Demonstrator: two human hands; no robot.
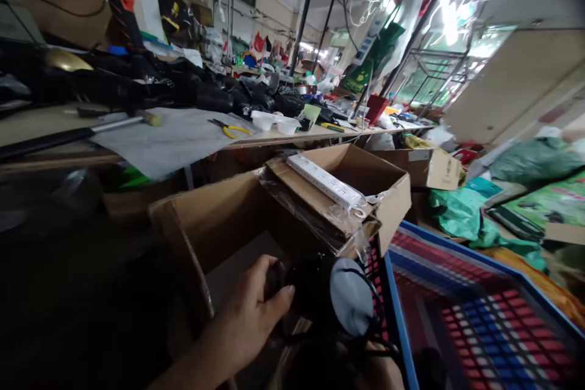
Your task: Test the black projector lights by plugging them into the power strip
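Observation:
My left hand (249, 311) is closed, thumb and fingers gripping the dark left end of a black rounded object with a pale grey round face (351, 297). Thin black strips or a bracket curve around that face. Low in the view my right hand (381, 372) shows only in part, its fingers closed around a dark part just below the pale face. Deep shadow hides where this part joins the rest. Both hands are above the near side of an open cardboard box (214, 213), whose bottom shows a light flat sheet.
A white power strip (324, 180) lies across box flaps. At right stands a blue-rimmed plastic crate (393, 317) with a striped lining. The workbench (256, 139) beyond carries yellow-handled pliers (230, 128), a hammer (82, 134), a white tray (275, 123) and black items. Green bags (461, 213) lie right.

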